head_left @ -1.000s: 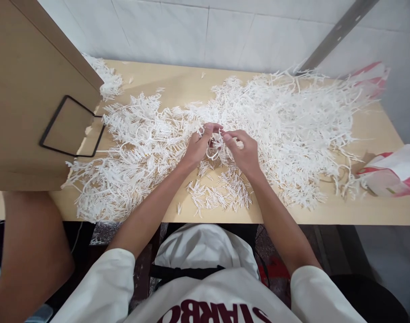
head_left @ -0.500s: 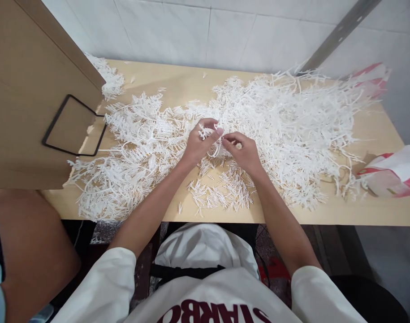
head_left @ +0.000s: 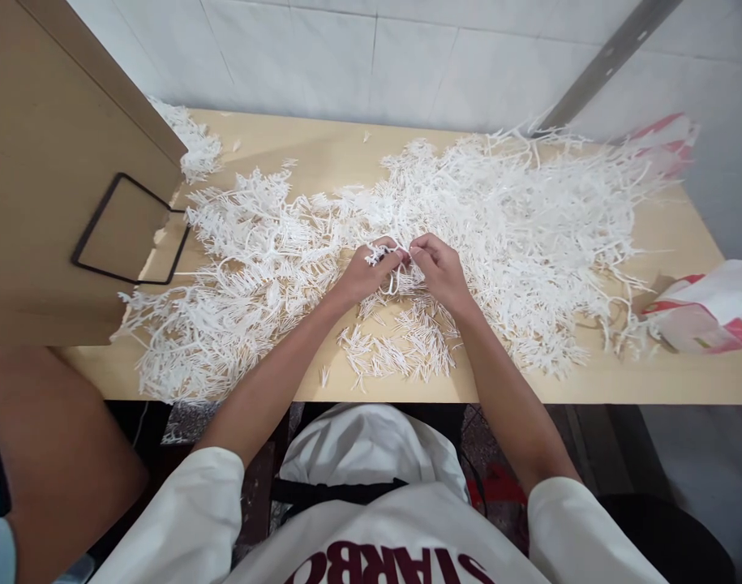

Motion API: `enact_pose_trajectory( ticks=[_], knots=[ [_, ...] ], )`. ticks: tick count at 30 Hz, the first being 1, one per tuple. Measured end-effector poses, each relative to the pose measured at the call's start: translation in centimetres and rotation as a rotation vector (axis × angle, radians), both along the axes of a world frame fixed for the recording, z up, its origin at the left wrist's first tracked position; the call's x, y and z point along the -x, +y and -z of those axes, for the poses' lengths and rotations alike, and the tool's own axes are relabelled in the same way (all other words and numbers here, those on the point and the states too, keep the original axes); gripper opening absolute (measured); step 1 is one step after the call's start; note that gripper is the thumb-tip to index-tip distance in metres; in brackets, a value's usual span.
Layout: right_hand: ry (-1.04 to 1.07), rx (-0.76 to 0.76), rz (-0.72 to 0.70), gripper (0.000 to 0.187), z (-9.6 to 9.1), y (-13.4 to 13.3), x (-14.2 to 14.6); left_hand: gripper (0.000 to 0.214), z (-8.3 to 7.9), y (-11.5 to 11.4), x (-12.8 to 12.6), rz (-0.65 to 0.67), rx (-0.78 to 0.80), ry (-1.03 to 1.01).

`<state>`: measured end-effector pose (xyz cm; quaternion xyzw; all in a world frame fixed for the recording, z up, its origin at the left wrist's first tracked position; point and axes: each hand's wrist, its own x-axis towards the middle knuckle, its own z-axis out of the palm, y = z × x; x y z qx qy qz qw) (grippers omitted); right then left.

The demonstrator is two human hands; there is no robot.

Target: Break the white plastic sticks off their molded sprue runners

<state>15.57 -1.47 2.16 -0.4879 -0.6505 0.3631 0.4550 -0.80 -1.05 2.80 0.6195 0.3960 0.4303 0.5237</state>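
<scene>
My left hand [head_left: 371, 269] is closed on a branched white plastic strand [head_left: 393, 284], whose curved end hangs below the fingers. Close beside it, my right hand [head_left: 436, 264] pinches at the same strand with thumb and forefinger; the exact point of contact is too small to make out. Both hands are over a wide heap of white branching plastic pieces [head_left: 504, 235] spread across the table. Short loose white sticks [head_left: 401, 349] lie on the tabletop just below my hands.
A large cardboard sheet [head_left: 54, 178] stands at the left, with a black wire frame [head_left: 127, 231] against it. Red-and-white plastic bags [head_left: 708, 308] lie at the right. A tiled wall [head_left: 322, 61] backs the table [head_left: 650, 381]. Another person's limb [head_left: 54, 454] shows at lower left.
My left hand has moved slightly down and right, and my right hand has turned so its fingers meet the left at the strand.
</scene>
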Motion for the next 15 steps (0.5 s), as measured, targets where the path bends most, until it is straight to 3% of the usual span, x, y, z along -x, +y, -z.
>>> enact_pose_trajectory(
  ticks=[5, 10, 15],
  knots=[
    [-0.05, -0.142, 0.03, 0.017, -0.3, 0.2, -0.3, 0.032, 0.4, 0.4, 0.2, -0.061, 0.029, -0.012],
    [0.028, -0.049, 0.049, 0.021, 0.5, -0.1, 0.9, 0.03, 0.4, 0.2, -0.2, -0.061, -0.003, -0.03],
    [0.274, -0.06, 0.254, 0.026, 1.4, 1.0, 0.3, 0.027, 0.4, -0.1, -0.3, -0.097, -0.087, -0.062]
  ],
)
